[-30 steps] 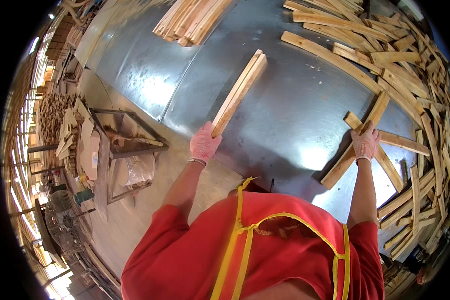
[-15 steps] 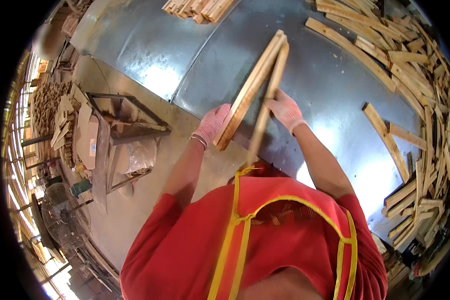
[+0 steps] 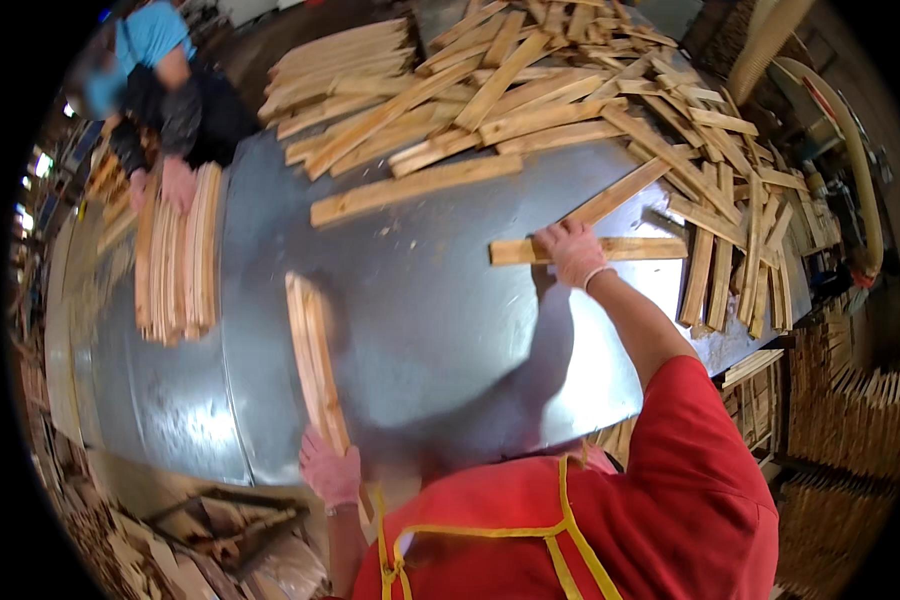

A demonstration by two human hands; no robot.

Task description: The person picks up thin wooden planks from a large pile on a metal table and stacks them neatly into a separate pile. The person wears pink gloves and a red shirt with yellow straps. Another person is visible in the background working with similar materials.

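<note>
My left hand [image 3: 331, 470], in a pink glove, is closed round the near end of a small bundle of wooden slats [image 3: 313, 345]. The bundle points away from me over the metal tabletop [image 3: 420, 310]. Out to the right, my gloved right hand [image 3: 574, 252] grips a single wooden slat [image 3: 642, 248] lying crosswise, its fingers over the left part. Just behind that hand a second slat [image 3: 622, 195] slants up toward the heap. My right palm and thumb are partly hidden.
A large heap of loose slats [image 3: 530, 100] spreads over the table's far side and right. At the left stands a bundle of slats [image 3: 178, 255], with a co-worker's gloved hands [image 3: 178, 185] at its top. A wooden frame [image 3: 235, 525] is below the table's left edge.
The view has swung right and farther over the table. My right hand has left the slat beside the bundle and reached out to another near the heap. My left hand still holds its slats.
</note>
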